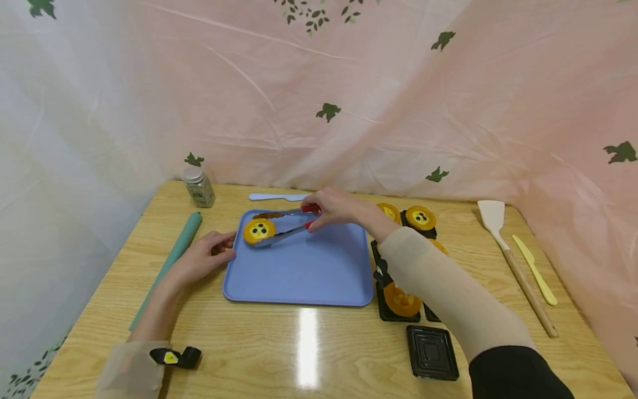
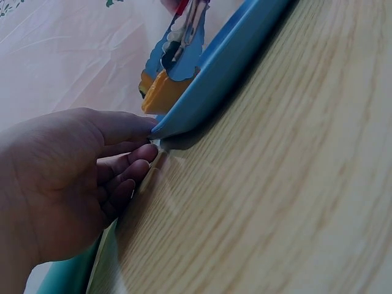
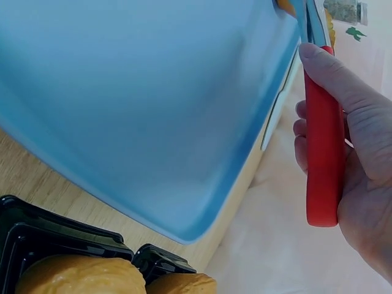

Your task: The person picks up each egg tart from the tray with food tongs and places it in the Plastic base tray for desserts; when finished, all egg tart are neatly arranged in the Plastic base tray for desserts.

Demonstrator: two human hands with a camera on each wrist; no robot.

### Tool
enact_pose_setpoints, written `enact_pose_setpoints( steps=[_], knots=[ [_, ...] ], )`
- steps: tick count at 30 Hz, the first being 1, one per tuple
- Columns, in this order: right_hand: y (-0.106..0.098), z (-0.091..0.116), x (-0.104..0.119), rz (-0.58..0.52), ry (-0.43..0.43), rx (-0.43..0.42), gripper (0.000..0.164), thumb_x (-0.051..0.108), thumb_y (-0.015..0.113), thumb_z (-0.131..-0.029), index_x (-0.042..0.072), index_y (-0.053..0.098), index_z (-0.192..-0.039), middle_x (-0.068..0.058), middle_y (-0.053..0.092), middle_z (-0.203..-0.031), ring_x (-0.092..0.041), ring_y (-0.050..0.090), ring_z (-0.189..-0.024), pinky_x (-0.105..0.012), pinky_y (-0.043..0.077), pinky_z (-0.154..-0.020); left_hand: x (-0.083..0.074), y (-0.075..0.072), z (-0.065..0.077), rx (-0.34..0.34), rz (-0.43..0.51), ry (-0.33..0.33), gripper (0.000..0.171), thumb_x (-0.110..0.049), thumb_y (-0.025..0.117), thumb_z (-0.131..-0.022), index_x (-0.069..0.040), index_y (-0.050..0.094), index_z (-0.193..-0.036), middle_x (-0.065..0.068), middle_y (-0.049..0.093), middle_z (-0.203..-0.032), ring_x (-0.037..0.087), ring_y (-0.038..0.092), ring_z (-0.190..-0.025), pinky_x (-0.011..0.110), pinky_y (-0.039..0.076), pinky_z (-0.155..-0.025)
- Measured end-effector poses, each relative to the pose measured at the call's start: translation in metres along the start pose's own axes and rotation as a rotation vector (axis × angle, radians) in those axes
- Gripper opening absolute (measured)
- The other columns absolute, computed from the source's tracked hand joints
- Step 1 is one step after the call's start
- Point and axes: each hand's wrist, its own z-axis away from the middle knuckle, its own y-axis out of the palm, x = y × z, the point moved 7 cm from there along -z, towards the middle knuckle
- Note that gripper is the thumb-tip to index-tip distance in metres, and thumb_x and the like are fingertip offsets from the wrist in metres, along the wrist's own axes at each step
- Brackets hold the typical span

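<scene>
A yellow tart [image 1: 259, 230] with dark berry-like dots sits at the upper left of the blue tray [image 1: 299, 277]. Scalloped metal tongs [image 1: 284, 238] with red grips reach over from the right, one arm on either side of the tart. My right hand [image 1: 331, 208] holds the tongs by the red handle [image 3: 324, 147]. At the tray's left rim my left hand [image 1: 206, 255] grips the edge, thumb and curled fingertips meeting at the corner in the left wrist view. Contact between tongs and tart is hard to judge there.
Right of the tray, black plastic cups hold several tarts [image 1: 420, 218], partly behind the right sleeve. An upturned black cup [image 1: 432, 352] lies nearer. A spatula [image 1: 513, 255] and yellow knife [image 1: 535, 271] are far right; a jar [image 1: 199, 187], teal roll [image 1: 174, 255] and pale knife [image 1: 276, 197] surround the tray.
</scene>
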Motion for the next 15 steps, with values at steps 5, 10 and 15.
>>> enact_pose_setpoints(
  steps=[5, 10, 15],
  knots=[
    [-0.007, 0.006, 0.000, -0.037, -0.007, -0.011, 0.055, 0.032, 0.085, -0.085, 0.009, 0.068, -0.131, -0.012, 0.073, -0.111, -0.021, 0.061, -0.093, -0.036, 0.051, -0.086, -0.002, 0.000, 0.000, 0.014, 0.002, -0.008, 0.055, -0.021, 0.066, -0.100, 0.001, 0.052, -0.148, 0.014, 0.064, -0.113, 0.017, 0.056, -0.096, 0.026, 0.045, -0.083],
    [-0.029, 0.026, 0.004, -0.026, -0.045, -0.049, 0.045, 0.031, 0.086, -0.084, 0.010, 0.071, -0.121, -0.010, 0.070, -0.099, -0.020, 0.056, -0.087, -0.034, 0.046, -0.081, -0.002, -0.001, 0.000, 0.021, -0.002, -0.018, 0.055, -0.023, 0.065, -0.101, 0.001, 0.052, -0.149, 0.014, 0.064, -0.113, 0.017, 0.056, -0.096, 0.026, 0.046, -0.083],
    [-0.053, 0.070, 0.001, 0.011, -0.074, -0.091, 0.042, 0.035, 0.087, -0.083, 0.013, 0.071, -0.115, -0.003, 0.066, -0.091, -0.018, 0.053, -0.080, -0.032, 0.044, -0.073, -0.002, 0.000, 0.000, 0.016, -0.005, 0.003, 0.054, -0.021, 0.066, -0.101, 0.002, 0.052, -0.148, 0.013, 0.064, -0.111, 0.016, 0.056, -0.095, 0.025, 0.046, -0.083]
  ],
)
